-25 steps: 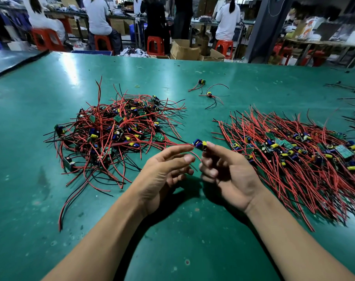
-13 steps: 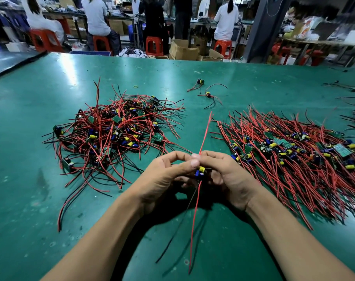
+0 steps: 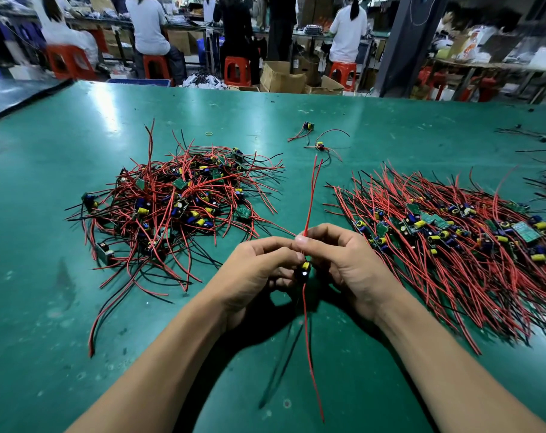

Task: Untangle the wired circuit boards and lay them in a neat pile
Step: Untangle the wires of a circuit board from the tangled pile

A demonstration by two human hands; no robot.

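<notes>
A small circuit board (image 3: 304,270) with a yellow part sits between my two hands above the green table (image 3: 46,307). My left hand (image 3: 256,276) and my right hand (image 3: 349,260) both pinch it, fingertips meeting at its red wires. Two red wires (image 3: 312,189) rise from the fingers; a red wire and a black wire hang below. A tangled heap of wired boards (image 3: 178,201) lies at the left. The sorted pile (image 3: 452,245), its wires lying roughly parallel, lies at the right.
Two loose wired boards (image 3: 309,126) (image 3: 320,146) lie farther back on the table. More wires (image 3: 543,176) sit at the right edge. Behind the table, people sit on red stools (image 3: 237,70) among cardboard boxes (image 3: 281,78).
My hands came together around one board taken from the tangled heap. It now hangs upright between them, with its wires running straight up and down.
</notes>
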